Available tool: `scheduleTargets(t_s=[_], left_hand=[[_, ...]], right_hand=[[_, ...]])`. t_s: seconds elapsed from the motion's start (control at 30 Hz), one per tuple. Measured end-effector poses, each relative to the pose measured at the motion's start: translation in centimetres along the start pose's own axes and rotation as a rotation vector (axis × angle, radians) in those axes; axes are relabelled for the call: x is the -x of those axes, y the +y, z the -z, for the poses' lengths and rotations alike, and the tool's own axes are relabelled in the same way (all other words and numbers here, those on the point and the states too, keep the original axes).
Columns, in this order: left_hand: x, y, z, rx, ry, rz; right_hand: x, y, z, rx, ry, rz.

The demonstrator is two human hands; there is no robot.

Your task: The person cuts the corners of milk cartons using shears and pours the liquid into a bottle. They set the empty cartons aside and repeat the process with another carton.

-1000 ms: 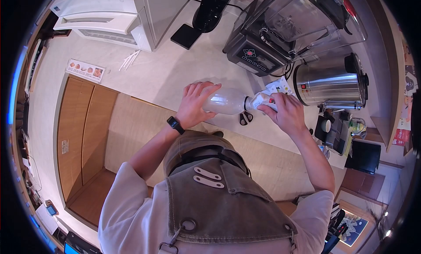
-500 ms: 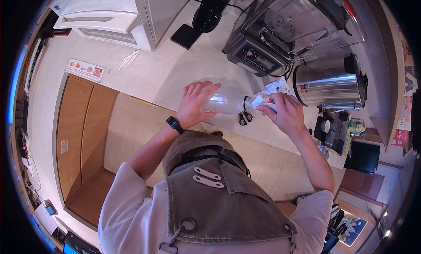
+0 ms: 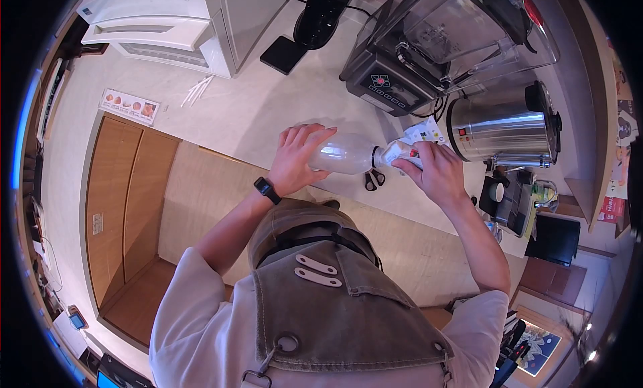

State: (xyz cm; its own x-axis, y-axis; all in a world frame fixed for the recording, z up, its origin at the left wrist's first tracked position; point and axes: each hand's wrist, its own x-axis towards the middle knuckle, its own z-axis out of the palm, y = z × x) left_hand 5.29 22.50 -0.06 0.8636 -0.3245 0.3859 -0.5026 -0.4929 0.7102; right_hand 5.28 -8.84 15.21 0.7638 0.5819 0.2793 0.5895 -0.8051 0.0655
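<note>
Head view. My 2 bare hands work above the counter (image 3: 251, 120). The bottle (image 3: 349, 153), clear and narrow-necked with a dark ring, lies across the middle, its neck toward my right side; whether it rests on the counter I cannot tell. My left hand (image 3: 296, 157) is closed around its wide end, fingers over the far side and thumb along the near side. My right hand (image 3: 439, 172) is clamped on the white packet (image 3: 424, 131), thumb and fingers pinching it together just beyond the bottle's mouth; exactly how packet and mouth meet is hidden.

Handling, as I judge it: the bottle should be light, smooth and somewhat slippery, its wall thin enough to give under a hard squeeze, so the full-width body offers the surest hold. The packet looks soft and creased, liable to fold or tear; it is best pinched near the bottle, where it gathers.

Nearby: scissors (image 3: 375, 181) just beside the bottle's neck; blender (image 3: 385, 86) and steel urn (image 3: 502, 128) beyond the packet.
</note>
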Motion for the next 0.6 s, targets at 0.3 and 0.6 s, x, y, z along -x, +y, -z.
scheduleTargets(t_s=[0.3,0.6], left_hand=[[-0.07,0.02,0.02,-0.001,0.004,0.004],[-0.05,-0.06,-0.02,0.000,0.003,0.002]], right_hand=[[-0.27,0.02,0.10,-0.015,0.009,0.013],[-0.33,0.05,0.09,-0.009,0.009,0.016]])
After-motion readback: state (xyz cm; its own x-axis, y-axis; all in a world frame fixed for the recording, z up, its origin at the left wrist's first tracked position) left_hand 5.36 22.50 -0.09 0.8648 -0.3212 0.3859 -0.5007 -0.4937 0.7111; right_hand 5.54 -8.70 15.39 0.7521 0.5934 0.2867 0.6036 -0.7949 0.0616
